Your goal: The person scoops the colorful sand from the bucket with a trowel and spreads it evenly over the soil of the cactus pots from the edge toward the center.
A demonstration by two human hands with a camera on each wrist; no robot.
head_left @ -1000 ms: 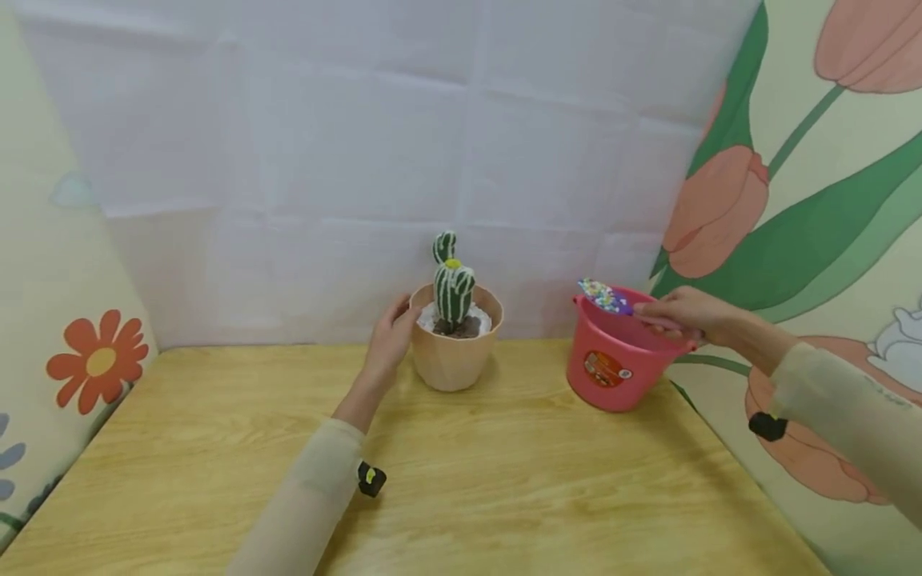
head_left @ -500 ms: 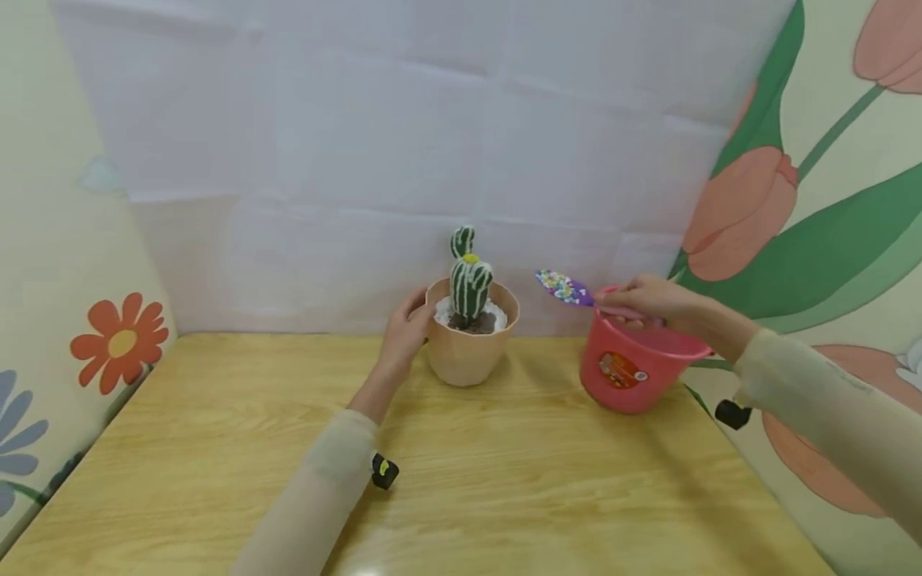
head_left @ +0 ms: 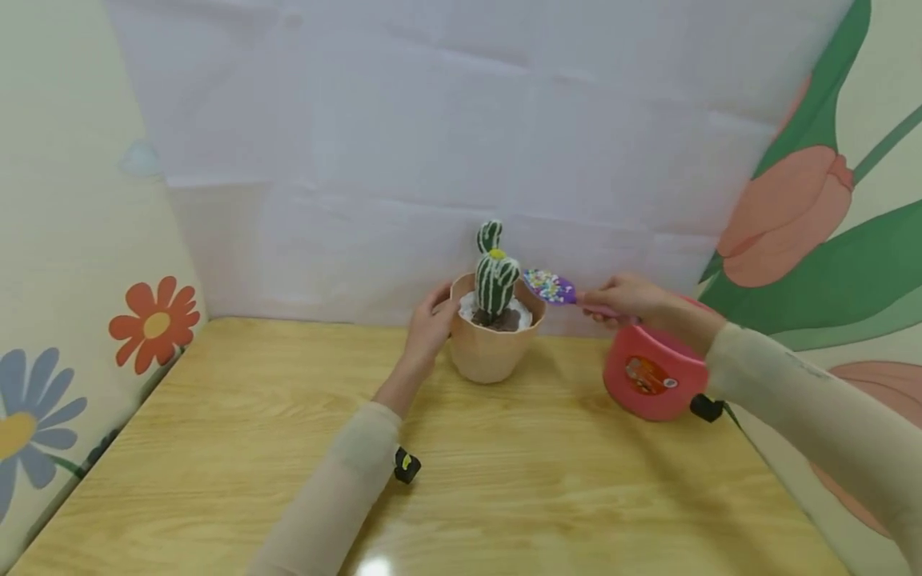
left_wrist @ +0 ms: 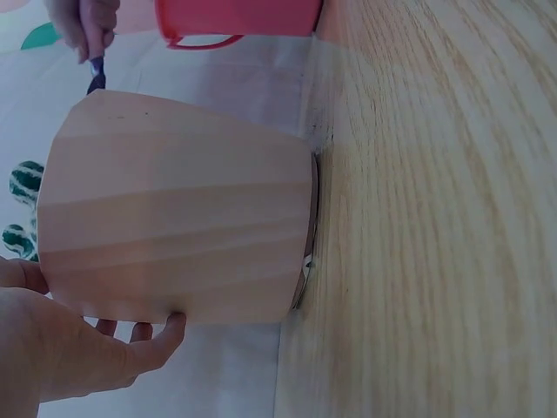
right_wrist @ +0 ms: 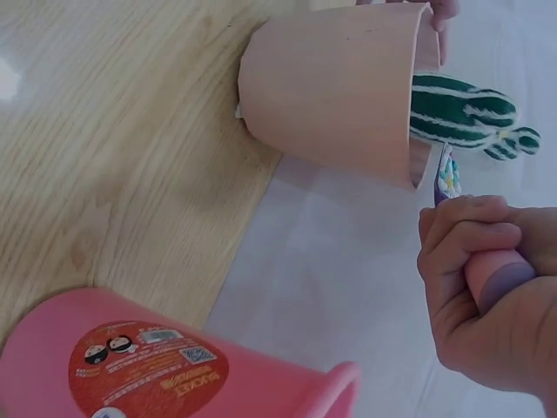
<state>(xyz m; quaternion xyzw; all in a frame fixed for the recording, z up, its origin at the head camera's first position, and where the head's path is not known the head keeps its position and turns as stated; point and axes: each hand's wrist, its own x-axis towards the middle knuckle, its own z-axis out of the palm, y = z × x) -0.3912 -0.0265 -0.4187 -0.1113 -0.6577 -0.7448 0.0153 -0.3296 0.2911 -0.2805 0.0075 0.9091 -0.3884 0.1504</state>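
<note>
A knitted-looking green cactus (head_left: 494,290) with white stripes and a yellow flower stands in a peach flower pot (head_left: 487,357), amid white filling and brown soil-like matter. My left hand (head_left: 429,326) holds the pot's left side, thumb at the rim and fingers against the outer wall (left_wrist: 174,209). In my right hand (head_left: 628,299) is the pink handle of a small purple trowel (head_left: 569,293), the fingers curled round it (right_wrist: 474,248). Colourful pebble-like bits (head_left: 545,285) lie on its blade, which is at the pot's right rim, close to the cactus.
A pink bucket (head_left: 651,376) with a red label stands right of the pot, partly hidden under my right forearm. Both stand near the back of a wooden table (head_left: 461,480). White sheeting (head_left: 403,144) hangs behind, between flower-painted walls.
My right hand has carried the loaded trowel leftward from over the bucket to the pot's rim. My left hand keeps its hold on the pot. The head view has shifted slightly left.
</note>
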